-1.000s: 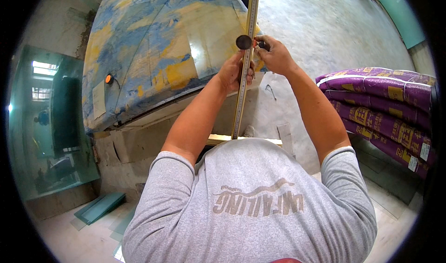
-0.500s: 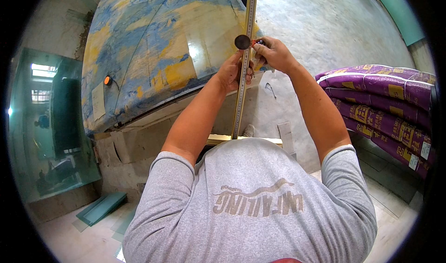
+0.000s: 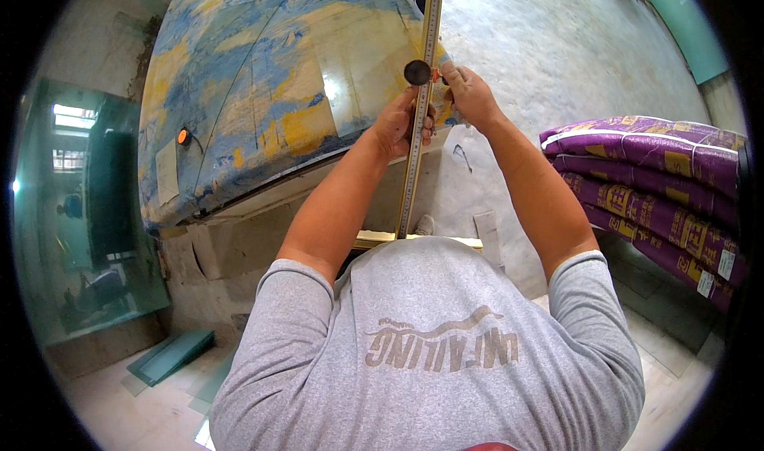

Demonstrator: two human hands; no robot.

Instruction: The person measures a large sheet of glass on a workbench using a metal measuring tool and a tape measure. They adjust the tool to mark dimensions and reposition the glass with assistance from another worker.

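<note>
The bar (image 3: pixel 408 184), a long gold rule with graduations, stands between the hands and runs far to near, its near end at a gold crosspiece (image 3: pixel 374 239) by the chest. The left hand (image 3: pixel 402 124) has its grip wrapped round the bar, fingers curling out on the right. Just beyond sits a dark disc (image 3: pixel 417 73), with an orange fitting (image 3: pixel 435 74) to its right.

The right hand (image 3: pixel 472 97) is at that fitting; its fingers have shifted, the thumb now lying higher. Whether this grip is pinching the fitting or has let go, I cannot tell. Bar, disc and left hand have hardly moved, so it looks like fine handling of the fitting while the left hand steadies the bar.

To the left is the blue-and-yellow tabletop (image 3: pixel 239 85), bearing an orange round thing (image 3: pixel 185 137). Purple bundles (image 3: pixel 660 160) lie right; glass strips (image 3: pixel 171 355) near left.
</note>
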